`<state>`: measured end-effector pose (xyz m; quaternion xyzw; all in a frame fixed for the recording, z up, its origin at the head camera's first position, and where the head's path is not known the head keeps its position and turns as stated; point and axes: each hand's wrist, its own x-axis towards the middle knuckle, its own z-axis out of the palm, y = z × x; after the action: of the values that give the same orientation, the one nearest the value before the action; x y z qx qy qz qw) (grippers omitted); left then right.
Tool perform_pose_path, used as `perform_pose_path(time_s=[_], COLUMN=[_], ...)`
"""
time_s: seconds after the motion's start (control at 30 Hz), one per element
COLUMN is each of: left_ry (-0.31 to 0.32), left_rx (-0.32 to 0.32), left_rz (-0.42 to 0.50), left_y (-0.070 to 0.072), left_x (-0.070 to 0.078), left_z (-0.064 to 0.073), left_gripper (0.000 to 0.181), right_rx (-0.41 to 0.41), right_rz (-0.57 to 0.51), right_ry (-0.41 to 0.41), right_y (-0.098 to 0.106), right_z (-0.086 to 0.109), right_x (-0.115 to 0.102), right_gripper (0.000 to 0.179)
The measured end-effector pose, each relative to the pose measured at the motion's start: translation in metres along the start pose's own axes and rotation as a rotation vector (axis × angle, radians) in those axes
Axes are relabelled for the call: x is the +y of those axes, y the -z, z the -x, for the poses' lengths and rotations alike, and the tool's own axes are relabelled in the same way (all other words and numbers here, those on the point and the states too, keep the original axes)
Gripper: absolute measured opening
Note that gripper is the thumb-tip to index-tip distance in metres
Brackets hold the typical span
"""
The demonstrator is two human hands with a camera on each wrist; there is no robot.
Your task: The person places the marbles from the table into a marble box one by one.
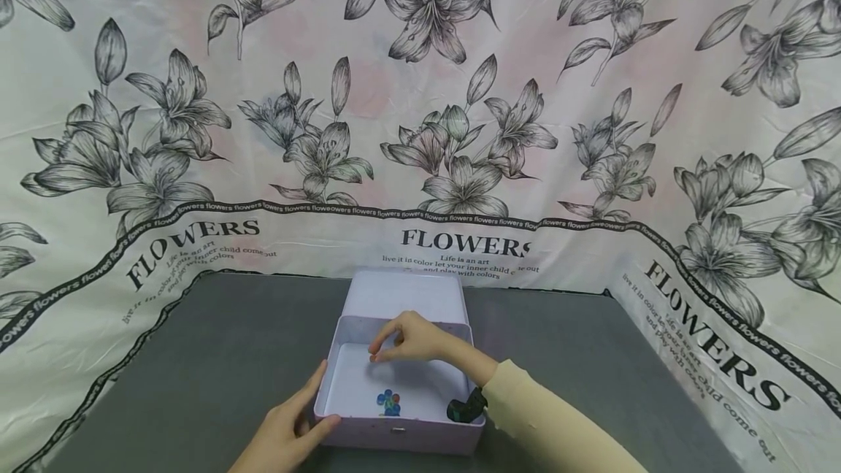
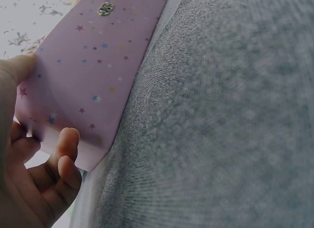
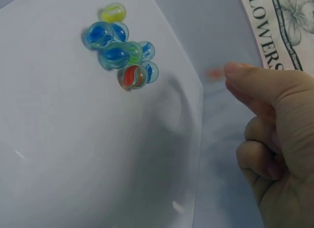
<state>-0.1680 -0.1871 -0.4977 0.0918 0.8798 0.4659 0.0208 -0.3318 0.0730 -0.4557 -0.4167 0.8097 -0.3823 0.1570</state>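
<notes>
A lilac box [image 1: 399, 432] with small printed stars and a metal clasp stands with its lid [image 1: 409, 296] laid back. My left hand [image 1: 284, 420] grips its front left corner, thumb at the front rim and fingers along the left wall. In the left wrist view, other fingers [image 2: 69, 139] curl beside the box corner. Several glass marbles [image 3: 117, 57] with blue, green, yellow and red swirls cluster on the white floor of the box. Over the box's inside, my right hand [image 1: 415, 338] has curled fingers, thumb and index tips close together, nothing visible between them. A blurred reddish spot shows beside its fingertips.
A black device [image 1: 465, 407] is strapped to the right wrist at the box's right wall. Grey cloth [image 1: 250, 341] covers the table. A white curtain [image 1: 315, 239] with printed flowers and lettering hangs behind and along the sides.
</notes>
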Motion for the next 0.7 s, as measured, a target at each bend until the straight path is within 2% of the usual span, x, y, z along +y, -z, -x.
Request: perform_pose_path(time_s=[0.2,0.4,0.7], left_ry=[-0.011,-0.002,-0.052], left_rx=[0.016,0.023,0.038], left_rz=[0.008,0.004,0.014], left_y=[0.0,-0.002,-0.002], left_x=[-0.001,0.0,-0.002], left_z=[0.0,0.002,0.002], left_gripper=[0.086,0.087,0.086], right_rx=[0.029,0.107,0.244], right_rz=[0.005,-0.025,-0.088], right_ry=[-0.003,-0.021,-0.014], right_y=[0.007,0.026,0.061], right_z=[0.0,0.005,0.028], right_x=[-0.001,-0.009,-0.023], right_gripper=[0.018,0.018,0.024])
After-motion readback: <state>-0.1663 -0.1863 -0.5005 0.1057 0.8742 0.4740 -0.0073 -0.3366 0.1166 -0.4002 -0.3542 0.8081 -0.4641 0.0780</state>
